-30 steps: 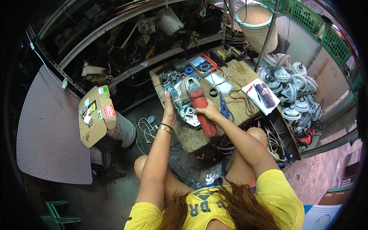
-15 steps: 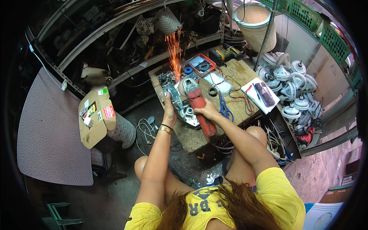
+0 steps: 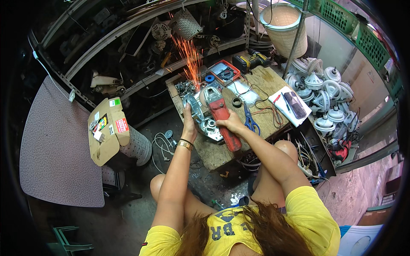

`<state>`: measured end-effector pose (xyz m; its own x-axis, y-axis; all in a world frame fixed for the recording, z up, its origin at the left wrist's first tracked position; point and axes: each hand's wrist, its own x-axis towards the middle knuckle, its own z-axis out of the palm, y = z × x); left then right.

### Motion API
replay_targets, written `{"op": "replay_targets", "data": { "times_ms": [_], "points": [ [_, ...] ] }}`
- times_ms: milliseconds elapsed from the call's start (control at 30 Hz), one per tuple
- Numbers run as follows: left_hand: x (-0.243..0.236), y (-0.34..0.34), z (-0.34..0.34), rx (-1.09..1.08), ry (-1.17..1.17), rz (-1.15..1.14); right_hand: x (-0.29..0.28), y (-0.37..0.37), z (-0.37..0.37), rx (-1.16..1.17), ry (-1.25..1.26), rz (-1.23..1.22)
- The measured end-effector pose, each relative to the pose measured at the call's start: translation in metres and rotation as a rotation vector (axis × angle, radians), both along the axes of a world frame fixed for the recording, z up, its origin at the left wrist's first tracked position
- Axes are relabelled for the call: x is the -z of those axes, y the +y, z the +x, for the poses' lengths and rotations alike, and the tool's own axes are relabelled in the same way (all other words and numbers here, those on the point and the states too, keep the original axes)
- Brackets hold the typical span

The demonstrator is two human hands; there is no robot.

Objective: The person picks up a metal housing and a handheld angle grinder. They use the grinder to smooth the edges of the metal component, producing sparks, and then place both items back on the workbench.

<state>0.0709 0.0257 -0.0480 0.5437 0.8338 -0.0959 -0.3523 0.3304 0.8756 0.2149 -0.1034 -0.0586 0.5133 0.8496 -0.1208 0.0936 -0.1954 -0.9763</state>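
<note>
My right hand is wrapped round the red body of an angle grinder. The grinder's head points away from me, its disc against a silvery metal casing. My left hand grips that casing at its left side, fingers mostly hidden behind it. Orange sparks fly from the contact toward the back shelf. Nearer to me, between my hands, lies a second silvery metal housing on the wooden workbench.
The bench also bears blue-handled scissors, a tape roll, a red-framed multimeter, a yellow-black drill and a phone. White mechanical parts are piled at right. A cardboard box stands left.
The sparks fan out wider and lean more to the left. Both hands, the grinder and the casing stay almost where they were.
</note>
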Motion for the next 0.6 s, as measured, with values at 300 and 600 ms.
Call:
{"op": "replay_targets", "data": {
  "times_ms": [300, 600],
  "points": [
    [0.006, 0.002, 0.001, 0.009, -0.013, 0.001, 0.001, 0.001, 0.001, 0.02, -0.026, 0.002],
    [0.014, 0.006, 0.0, 0.03, 0.021, -0.015, 0.006, 0.004, 0.002, 0.017, -0.01, 0.019]
  ]
}}
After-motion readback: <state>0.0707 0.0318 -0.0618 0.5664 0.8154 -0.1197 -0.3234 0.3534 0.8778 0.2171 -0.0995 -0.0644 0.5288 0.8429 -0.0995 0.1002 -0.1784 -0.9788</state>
